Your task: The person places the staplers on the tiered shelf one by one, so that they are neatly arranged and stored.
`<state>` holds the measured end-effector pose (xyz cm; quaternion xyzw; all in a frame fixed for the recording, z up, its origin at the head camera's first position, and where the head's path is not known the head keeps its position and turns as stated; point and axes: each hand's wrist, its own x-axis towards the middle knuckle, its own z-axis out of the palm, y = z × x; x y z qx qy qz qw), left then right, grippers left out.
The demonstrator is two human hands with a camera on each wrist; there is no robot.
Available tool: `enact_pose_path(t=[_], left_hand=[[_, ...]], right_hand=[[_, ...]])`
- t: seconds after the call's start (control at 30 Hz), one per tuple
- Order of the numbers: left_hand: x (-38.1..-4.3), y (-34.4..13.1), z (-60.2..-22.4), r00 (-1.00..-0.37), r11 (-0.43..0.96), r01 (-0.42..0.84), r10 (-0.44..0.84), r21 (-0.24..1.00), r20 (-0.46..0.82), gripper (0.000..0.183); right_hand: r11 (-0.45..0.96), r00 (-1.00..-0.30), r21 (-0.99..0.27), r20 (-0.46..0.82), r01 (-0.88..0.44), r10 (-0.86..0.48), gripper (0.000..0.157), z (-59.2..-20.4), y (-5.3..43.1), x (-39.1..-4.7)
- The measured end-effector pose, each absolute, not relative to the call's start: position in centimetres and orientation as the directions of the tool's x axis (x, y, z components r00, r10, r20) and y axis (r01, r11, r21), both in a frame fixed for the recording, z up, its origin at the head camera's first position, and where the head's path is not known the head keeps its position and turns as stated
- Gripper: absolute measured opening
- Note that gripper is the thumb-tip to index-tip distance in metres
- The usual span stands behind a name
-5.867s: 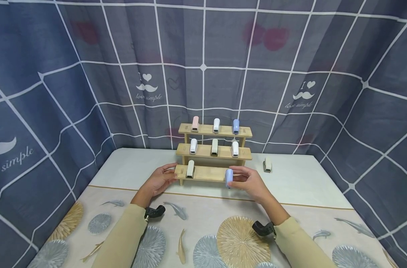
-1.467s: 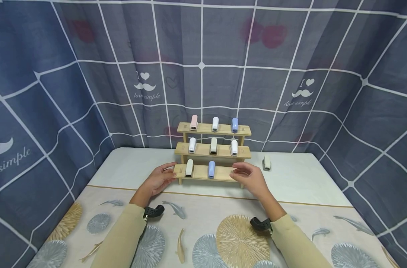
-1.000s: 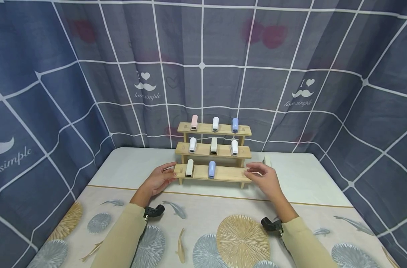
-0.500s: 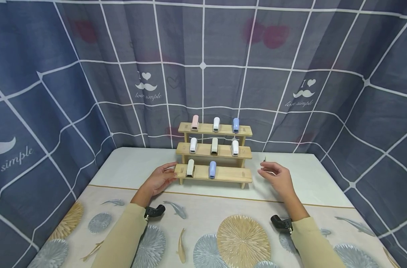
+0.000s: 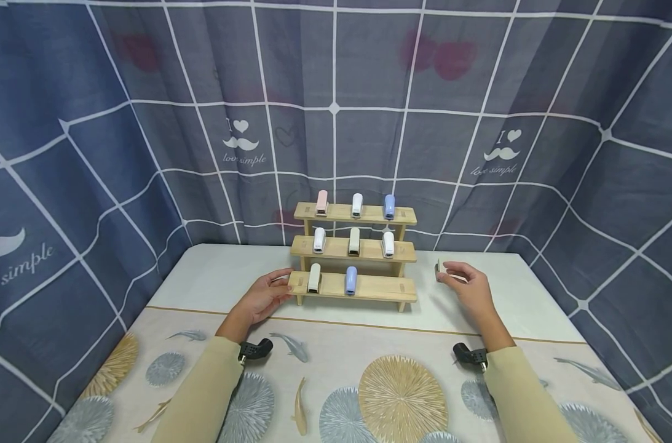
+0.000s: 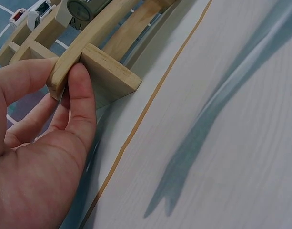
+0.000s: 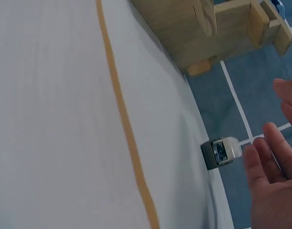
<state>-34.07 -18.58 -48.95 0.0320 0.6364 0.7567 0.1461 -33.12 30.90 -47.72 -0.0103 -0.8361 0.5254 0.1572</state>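
Observation:
My left hand [image 5: 262, 296] pinches the left end of the lowest shelf of a three-tier wooden rack [image 5: 380, 287]; in the left wrist view the thumb and fingers grip the board's end [image 6: 65, 71]. My right hand [image 5: 471, 292] is right of the rack, beside a pale mini stapler [image 5: 438, 271] on the table. In the right wrist view its fingers [image 7: 255, 167] are spread from the thumb, close to that stapler [image 7: 222, 152] and not closed round it. The lowest shelf bears a cream stapler [image 5: 314, 279] and a blue stapler [image 5: 350, 280].
On the middle shelf stand a white stapler [image 5: 319, 240], a grey-green one [image 5: 355, 242] and another white one [image 5: 388, 245]. The top shelf holds pink [image 5: 321, 203], white [image 5: 357, 205] and blue [image 5: 389, 207] staplers. A checked curtain [image 5: 336, 141] hangs behind the table.
The blue stapler was released on the lowest shelf's middle. My right hand has since moved right, away from the rack, to the loose stapler. My left hand has stayed on the shelf end.

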Motion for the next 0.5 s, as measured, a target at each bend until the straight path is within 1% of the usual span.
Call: enact_pose_path(t=[0.3, 0.5], left_hand=[[-34.0, -18.6, -48.9, -0.954, -0.144, -0.193, 0.257, 0.971, -0.152, 0.066], [-34.0, -18.6, -48.8, -0.955, -0.143, -0.191, 0.258, 0.971, -0.149, 0.067]], right_hand=[[0.511, -0.954, -0.856, 0.211, -0.076, 0.212, 0.047, -48.0, 32.3, -35.3], [0.554, -0.972, -0.832, 0.160, -0.037, 0.175, 0.052, -48.1, 33.1, -36.4]])
